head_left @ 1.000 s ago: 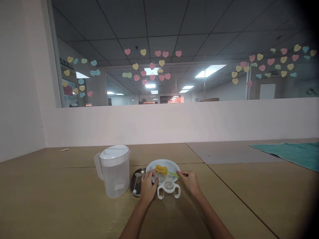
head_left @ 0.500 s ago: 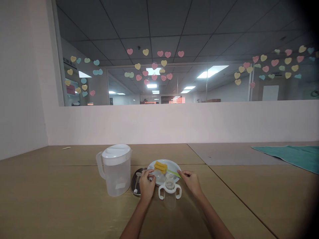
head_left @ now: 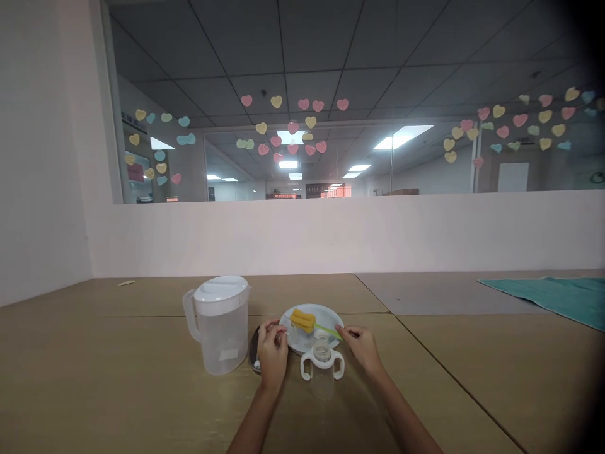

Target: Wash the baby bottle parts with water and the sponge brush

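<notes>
Left hand (head_left: 273, 354) over a steel tray (head_left: 253, 348), mostly hidden

On the tabletop (head_left: 142, 302), a plate (head_left: 326, 321) sat mid-frame with a bottle brush (head_left: 303, 320) lying on it. A pitcher (head_left: 221, 334) stood at the plate's 9 o'clock, a small dish (head_left: 254, 348) lay between them at 8 o'clock, and a sippy cup (head_left: 322, 372) stood at 6 o'clock. The left hand (head_left: 272, 353) was above the dish, the right hand (head_left: 362, 347) at 4 o'clock, and a towel (head_left: 543, 297) lay well off at 3 o'clock.
</notes>
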Demonstrator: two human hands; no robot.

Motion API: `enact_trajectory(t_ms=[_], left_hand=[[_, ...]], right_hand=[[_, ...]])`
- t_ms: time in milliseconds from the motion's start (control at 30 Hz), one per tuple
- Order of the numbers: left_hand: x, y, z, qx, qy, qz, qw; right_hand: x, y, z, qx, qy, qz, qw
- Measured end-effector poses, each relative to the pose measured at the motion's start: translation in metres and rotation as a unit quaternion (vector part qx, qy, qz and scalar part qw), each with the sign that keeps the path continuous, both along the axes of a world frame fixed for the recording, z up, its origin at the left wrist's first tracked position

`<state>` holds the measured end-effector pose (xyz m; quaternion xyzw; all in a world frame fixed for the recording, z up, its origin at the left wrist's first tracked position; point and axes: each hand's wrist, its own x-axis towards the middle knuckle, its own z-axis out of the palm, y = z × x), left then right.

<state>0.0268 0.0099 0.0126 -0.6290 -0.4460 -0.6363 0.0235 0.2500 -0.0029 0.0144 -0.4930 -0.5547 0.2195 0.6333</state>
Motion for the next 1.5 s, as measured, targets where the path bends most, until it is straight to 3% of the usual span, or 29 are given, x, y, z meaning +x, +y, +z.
enact_trajectory(t_ms=[233, 400, 800, 1133, 1500], left_hand=[[0.007, -0.004, -0.007, -0.006, 0.162, -0.071, 0.984], [0.009, -0.002, -0.011, -0.02, 0.21, -0.083, 0.974], [0.009, 0.002, -0.015, -0.044, 0.182, -0.071, 0.98], [0.006, 0.003, -0.009, 0.01, 0.125, -0.02, 0.992], [0.002, 0.006, -0.009, 0.051, 0.134, 0.035, 0.989]], right_hand=[[0.001, -0.002, 0.003, -0.01, 0.011, -0.003, 1.0], [0.0, -0.002, 0.002, -0.018, 0.02, 0.0, 1.0], [0.002, -0.002, 0.003, -0.003, 0.022, -0.027, 0.999], [0.004, -0.007, 0.011, -0.031, 0.071, -0.015, 0.997], [0.004, -0.011, 0.011, -0.028, 0.091, 0.029, 0.995]])
